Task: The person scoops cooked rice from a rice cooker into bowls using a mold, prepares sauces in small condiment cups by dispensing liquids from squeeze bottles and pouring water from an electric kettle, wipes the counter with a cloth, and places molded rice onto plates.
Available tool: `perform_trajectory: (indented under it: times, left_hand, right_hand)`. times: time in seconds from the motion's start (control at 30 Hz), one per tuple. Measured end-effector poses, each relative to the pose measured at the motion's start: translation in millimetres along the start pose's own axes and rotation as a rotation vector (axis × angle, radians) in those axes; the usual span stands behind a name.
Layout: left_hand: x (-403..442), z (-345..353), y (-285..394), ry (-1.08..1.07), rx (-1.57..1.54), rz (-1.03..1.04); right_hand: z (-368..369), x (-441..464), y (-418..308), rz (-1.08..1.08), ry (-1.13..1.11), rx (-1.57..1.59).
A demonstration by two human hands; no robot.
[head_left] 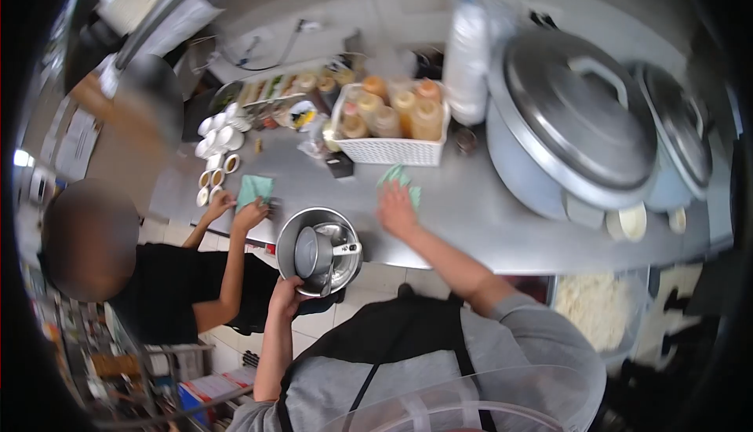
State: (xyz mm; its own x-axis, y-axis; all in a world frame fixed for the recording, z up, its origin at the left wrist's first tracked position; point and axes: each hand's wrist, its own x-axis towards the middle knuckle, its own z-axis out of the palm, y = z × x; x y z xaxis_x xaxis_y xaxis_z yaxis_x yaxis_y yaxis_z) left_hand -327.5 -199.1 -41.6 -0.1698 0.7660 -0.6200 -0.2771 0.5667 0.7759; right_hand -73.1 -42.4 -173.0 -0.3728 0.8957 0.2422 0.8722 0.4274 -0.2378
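Note:
My left hand (286,297) is closed on the rim of a deep stainless steel pot (320,214), tilted just off the counter's front edge. Inside the pot lie a smaller round metal pan (312,251) and a handle with a white part (346,249). Over on the counter, my right hand (398,211) presses down on a green cloth (401,175), its fingers gripping it in front of a white basket (392,152). The cloth sticks out past the fingertips.
Sauce bottles (386,118) fill the basket. To the right stand large lidded pots (576,110). A co-worker at left handles another green cloth (255,189) beside small white cups (220,140). Below the counter, a clear tub (639,291) holds pale food.

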Motion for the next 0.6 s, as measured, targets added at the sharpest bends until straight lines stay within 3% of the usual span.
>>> perform_trajectory:
  times: [0.1, 0.17, 0.23, 0.33, 0.4, 0.47, 0.6]
  left_hand:
    - [-12, -11, 5, 0.022, -0.041, 0.074]
    - [-17, -11, 7, 0.018, -0.038, 0.096]
    - [-17, -8, 9, 0.002, -0.045, 0.098]
    - [-19, 15, 14, -0.018, 0.009, 0.069]
    - [1, 22, 3, -0.053, 0.105, 0.068]
    - [14, 39, -6, -0.123, 0.080, 0.058]
    - [33, 85, -13, -0.302, 0.098, 0.016]
  right_hand:
    - [17, 6, -64, -0.329, -0.097, 0.001]
    - [21, -10, -84, -0.510, -0.091, 0.230]
    - [10, -23, -80, -0.541, -0.151, 0.276]
    - [-4, -55, -43, -0.439, -0.151, 0.196]
    - [-28, -81, -3, -0.288, -0.036, 0.228]
    - [-59, -111, 41, -0.088, -0.069, 0.126]
    - [-85, -214, 140, 0.237, 0.166, 0.034]
